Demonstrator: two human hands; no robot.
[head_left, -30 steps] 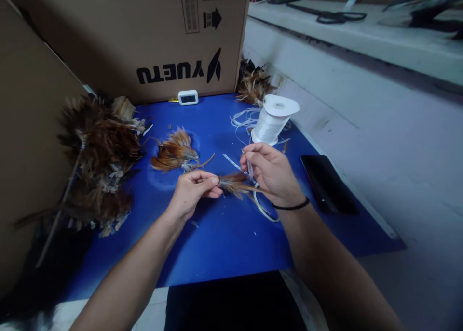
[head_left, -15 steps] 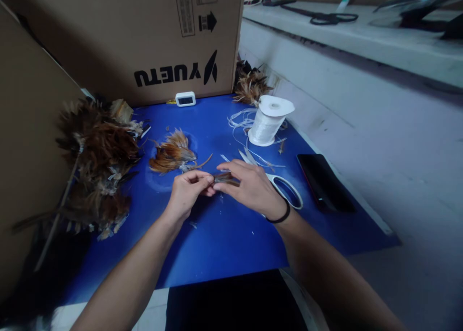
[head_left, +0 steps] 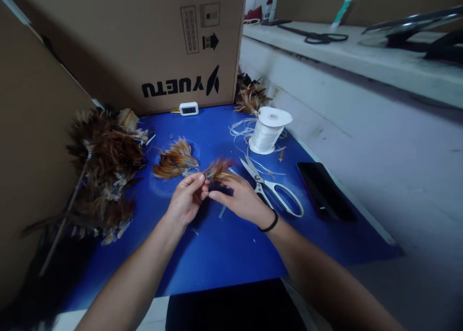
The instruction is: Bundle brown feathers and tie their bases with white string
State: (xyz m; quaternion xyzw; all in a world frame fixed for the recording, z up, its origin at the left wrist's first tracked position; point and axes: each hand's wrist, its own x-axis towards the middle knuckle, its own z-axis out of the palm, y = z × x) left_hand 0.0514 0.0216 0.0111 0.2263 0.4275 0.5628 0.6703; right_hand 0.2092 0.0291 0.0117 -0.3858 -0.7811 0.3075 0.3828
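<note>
My left hand point(head_left: 188, 196) is closed in a pinch on the quill end of a small bunch of brown feathers point(head_left: 219, 169). Their tips fan out to the right. My right hand point(head_left: 244, 198), with a black band at the wrist, lies just below the bunch, its thumb apart from its fingers; the feathers partly cover the fingertips. To the right of that hand are white-handled scissors point(head_left: 285, 201), blades spread. A tied bunch of orange-brown feathers point(head_left: 175, 158) rests on the blue tabletop point(head_left: 224, 254) beyond my left hand.
A white spool of ribbon point(head_left: 267, 133) stands behind the scissors, loose strands around it. A dark phone point(head_left: 325, 191) lies at right. Feather heaps point(head_left: 108, 152) crowd the left side. A cardboard box point(head_left: 119, 42) closes off the back, near a small white device point(head_left: 188, 109).
The feathers, earlier mostly covered by my right hand, now fan out in view. My right hand has shifted slightly down and left, its thumb moving away from them. The camera view has tilted up slightly.
</note>
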